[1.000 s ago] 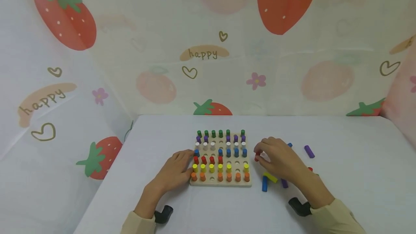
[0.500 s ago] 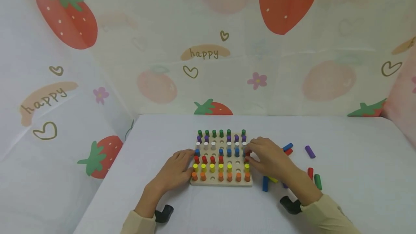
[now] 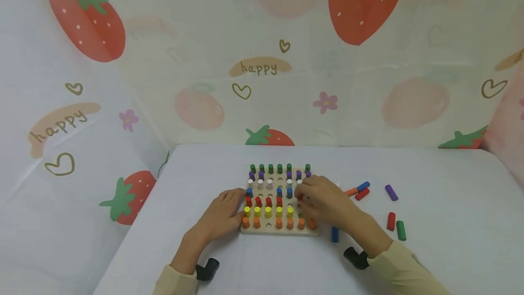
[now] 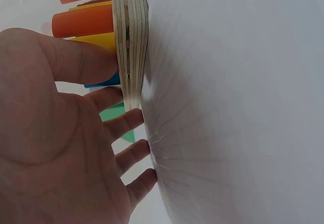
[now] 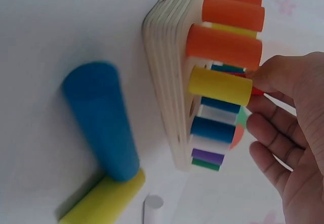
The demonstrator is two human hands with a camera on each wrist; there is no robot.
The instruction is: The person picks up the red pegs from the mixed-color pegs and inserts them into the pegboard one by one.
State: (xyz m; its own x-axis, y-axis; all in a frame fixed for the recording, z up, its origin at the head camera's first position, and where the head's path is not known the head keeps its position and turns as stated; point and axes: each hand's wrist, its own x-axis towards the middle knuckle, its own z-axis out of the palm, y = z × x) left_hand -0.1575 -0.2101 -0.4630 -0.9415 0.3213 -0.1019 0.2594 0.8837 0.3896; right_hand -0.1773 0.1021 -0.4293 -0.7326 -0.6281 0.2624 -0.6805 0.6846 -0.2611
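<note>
Looks like you were well past halfway: most holes in the pegboard (image 3: 282,233), left of the desk's (image 3: 450,204) middle, were filled, though the blue row (image 3: 279,193) and orange row (image 3: 279,223) showed gaps. Your right hand (image 3: 323,199) had a red peg (image 5: 258,91) pinched over the pegboard; couldn't tell if it was seated. Your left hand (image 3: 223,211), fingers apart, rested against the pegboard's left edge. Loose pegs (image 3: 391,221) lay toward the desk's right edge.

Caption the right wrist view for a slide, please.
Right hand pinches a red peg at the pegboard, while a loose blue peg and loose yellow peg lie on the table.
</note>
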